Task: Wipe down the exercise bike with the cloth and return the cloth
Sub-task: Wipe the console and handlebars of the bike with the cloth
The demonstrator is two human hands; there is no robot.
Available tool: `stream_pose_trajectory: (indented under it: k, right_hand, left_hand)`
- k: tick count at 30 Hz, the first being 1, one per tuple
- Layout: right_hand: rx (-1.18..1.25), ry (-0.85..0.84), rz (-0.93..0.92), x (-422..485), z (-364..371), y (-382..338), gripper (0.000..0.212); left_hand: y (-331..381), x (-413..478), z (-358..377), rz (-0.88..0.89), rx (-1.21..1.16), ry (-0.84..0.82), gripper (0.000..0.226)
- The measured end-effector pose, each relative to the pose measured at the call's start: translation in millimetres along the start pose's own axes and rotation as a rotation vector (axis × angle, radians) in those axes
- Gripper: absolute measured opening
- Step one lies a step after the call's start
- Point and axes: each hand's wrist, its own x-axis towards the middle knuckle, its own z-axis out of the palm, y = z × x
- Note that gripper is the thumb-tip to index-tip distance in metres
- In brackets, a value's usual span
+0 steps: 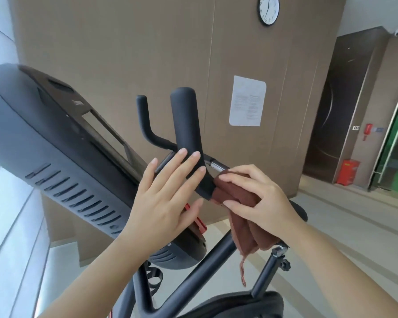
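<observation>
The right hand (260, 198) grips a brown cloth (239, 198), thumb and fingers curled over a folded wad of it and pressing it against the lower end of the bike's (55, 143) near handlebar (189, 134). The cloth is a soft, nubby terry; its loose end hangs below the hand in limp folds, with a thin frayed strand trailing from the bottom. The left hand (166, 198) is open and holds nothing, fingers spread and nearly straight, fingertips lying on or just over the same handlebar and the edge of the console; whether the palm touches anything cannot be told.

The handlebar is a thick, matte black, rounded horn that rises and bends; a thinner black bar (147, 125) of similar shape stands just behind it. Beside the cloth a short bright metal stub (216, 165) shows. The console is a large, smooth dark shell with a row of slanted vent slots and a flat glossy screen (108, 136), partly hidden by the left hand. A small red part (199, 223) peeks out below that hand. Black round frame tubes (202, 271) run down to the saddle (239, 304), which is cut off by the lower edge.

Behind is a tan panelled wall with a clock (268, 10) and a paper notice (247, 101), its print too small to read.
</observation>
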Motion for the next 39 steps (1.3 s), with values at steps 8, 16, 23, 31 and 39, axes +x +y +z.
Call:
stream_pose_trajectory:
  k: [8, 16, 23, 31, 39]
  right_hand:
    - [0.009, -0.181, -0.023, -9, -31, 29, 0.045]
    - [0.143, -0.324, -0.017, 33, -29, 20, 0.037]
    - [0.080, -0.455, -0.048, 5, -56, 74, 0.039]
    - [0.280, -0.340, 0.001, 7, -68, 93, 0.035]
    - [0.124, -0.405, -0.014, 9, -37, 69, 0.040]
  left_hand:
    - [11, 8, 1, 0.003, 0.105, -0.068, 0.039]
    - [30, 21, -1, 0.001, 0.155, -0.139, 0.038]
    - [54, 25, 20, -0.101, 0.190, -0.120, 0.037]
    - [67, 28, 23, -0.226, 0.157, -0.155, 0.042]
    - [65, 26, 34, -0.260, 0.118, -0.061, 0.048]
